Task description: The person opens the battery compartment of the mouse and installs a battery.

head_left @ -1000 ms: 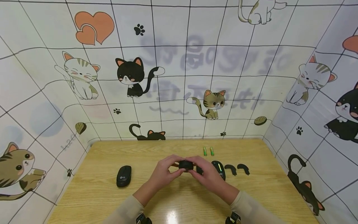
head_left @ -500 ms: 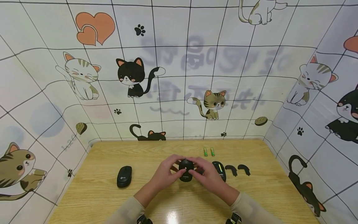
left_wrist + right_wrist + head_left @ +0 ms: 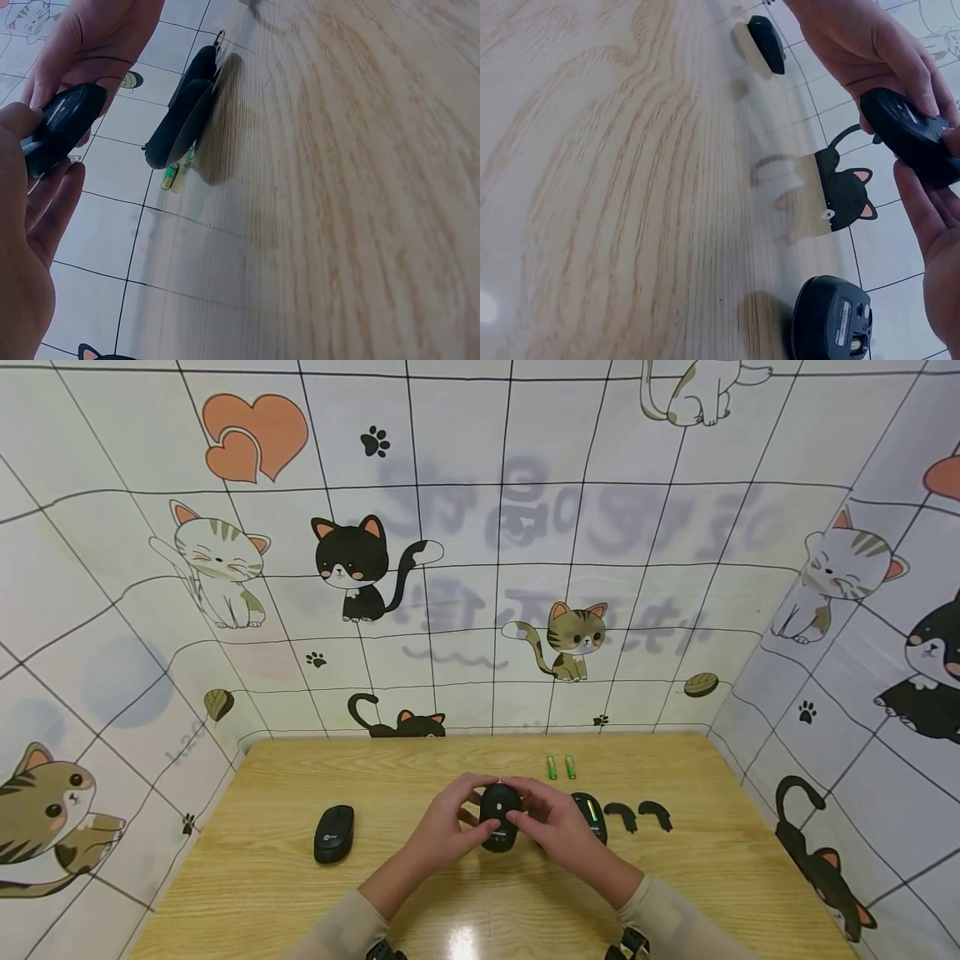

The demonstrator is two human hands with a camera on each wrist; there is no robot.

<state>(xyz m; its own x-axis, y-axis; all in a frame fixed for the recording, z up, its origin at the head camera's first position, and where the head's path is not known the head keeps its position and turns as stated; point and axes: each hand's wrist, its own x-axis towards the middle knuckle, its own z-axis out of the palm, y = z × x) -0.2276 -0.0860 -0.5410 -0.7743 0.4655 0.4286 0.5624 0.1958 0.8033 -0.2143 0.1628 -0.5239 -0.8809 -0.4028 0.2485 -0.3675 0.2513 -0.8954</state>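
Observation:
Both hands hold a black computer mouse (image 3: 500, 803) above the table's middle. My left hand (image 3: 450, 820) grips its left side and my right hand (image 3: 558, 827) its right side, thumbs on the near face. That face bears a small white spot and a pale label, so it looks like the underside. In the right wrist view the held mouse (image 3: 911, 139) shows its label as well. Right beside my right hand lies another mouse (image 3: 590, 814), underside up, a green battery in its uncovered compartment. Part of it is hidden by the hand.
Another black mouse (image 3: 333, 833) sits upright on the left of the wooden table (image 3: 420, 910). Two green batteries (image 3: 561, 767) lie toward the back. On the right are two curved black covers (image 3: 620, 816). A cat-print sheet (image 3: 465, 543) surrounds the table.
The held mouse has tilted from an edge-on pose until its marked face turns toward the head camera. Both thumbs now lie lower on that face. The things on the table stay put.

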